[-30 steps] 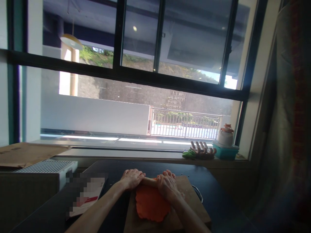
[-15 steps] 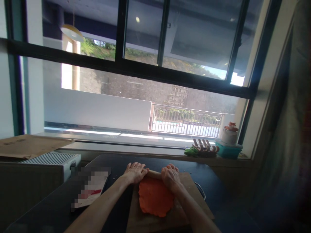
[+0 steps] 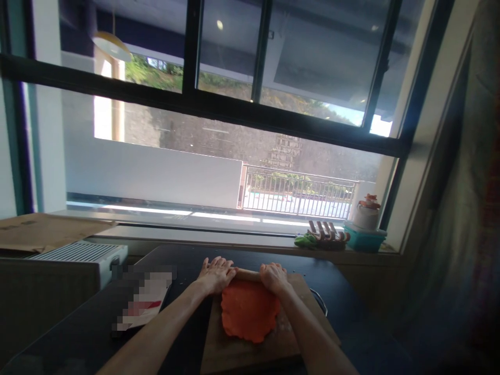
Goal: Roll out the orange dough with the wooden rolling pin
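A flat sheet of orange dough (image 3: 249, 315) lies on a wooden board (image 3: 281, 341) on a dark table (image 3: 78, 338). A wooden rolling pin (image 3: 248, 274) rests across the dough's far edge. My left hand (image 3: 215, 274) presses flat on the pin's left end, fingers stretched forward. On the pin's right end sits my right hand (image 3: 274, 276), its fingers curled down over the wood. Both forearms reach in from the bottom of the view.
A paper packet (image 3: 142, 304) lies left of the board. A white slatted appliance (image 3: 80, 256) and cardboard (image 3: 42, 232) stand at far left. The window sill holds a teal box (image 3: 364, 238) with a white pot, plus a green and brown item (image 3: 322, 237). A metal handle (image 3: 320, 302) shows at the board's right edge.
Both hands and the rolling pin have moved away from me to the dough's far edge, so more of the orange sheet shows. The camera has tilted slightly.
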The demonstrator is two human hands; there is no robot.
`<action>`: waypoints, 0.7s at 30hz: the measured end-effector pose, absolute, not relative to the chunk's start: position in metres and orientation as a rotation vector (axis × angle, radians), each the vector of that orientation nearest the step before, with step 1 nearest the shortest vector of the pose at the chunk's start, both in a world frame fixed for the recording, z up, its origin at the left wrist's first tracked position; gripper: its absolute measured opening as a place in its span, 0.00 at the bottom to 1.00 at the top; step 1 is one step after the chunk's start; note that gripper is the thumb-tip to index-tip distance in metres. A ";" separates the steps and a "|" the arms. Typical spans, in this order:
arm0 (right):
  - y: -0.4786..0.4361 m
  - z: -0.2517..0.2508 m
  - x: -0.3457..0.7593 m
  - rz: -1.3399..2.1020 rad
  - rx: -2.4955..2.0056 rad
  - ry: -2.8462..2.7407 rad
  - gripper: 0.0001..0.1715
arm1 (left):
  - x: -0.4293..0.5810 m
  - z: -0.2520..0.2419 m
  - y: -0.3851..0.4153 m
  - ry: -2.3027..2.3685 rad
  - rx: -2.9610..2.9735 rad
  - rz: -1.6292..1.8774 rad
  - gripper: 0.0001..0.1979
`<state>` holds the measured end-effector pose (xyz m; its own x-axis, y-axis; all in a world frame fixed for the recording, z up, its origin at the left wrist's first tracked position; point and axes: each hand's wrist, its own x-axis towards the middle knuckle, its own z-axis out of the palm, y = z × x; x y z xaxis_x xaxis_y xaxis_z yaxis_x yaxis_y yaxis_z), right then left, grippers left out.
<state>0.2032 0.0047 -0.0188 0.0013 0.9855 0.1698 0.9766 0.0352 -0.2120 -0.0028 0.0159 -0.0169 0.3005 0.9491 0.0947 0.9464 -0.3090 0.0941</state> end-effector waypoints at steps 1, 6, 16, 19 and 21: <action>0.004 -0.019 0.203 0.036 -2.007 -2.047 0.27 | -0.003 -0.017 0.016 1.836 2.515 0.198 0.28; -0.010 -0.022 0.202 -0.053 -1.931 -2.092 0.28 | 0.000 -0.011 0.017 1.828 2.512 0.161 0.27; -0.001 -0.019 0.205 0.090 -1.978 -2.113 0.30 | 0.006 -0.004 0.020 1.857 2.456 0.102 0.29; 0.004 -0.014 0.206 0.133 -2.010 -2.109 0.29 | 0.009 0.000 0.023 1.888 2.419 0.098 0.31; 0.006 -0.011 0.207 0.150 -2.030 -2.108 0.28 | 0.011 0.002 0.026 1.898 2.406 0.099 0.32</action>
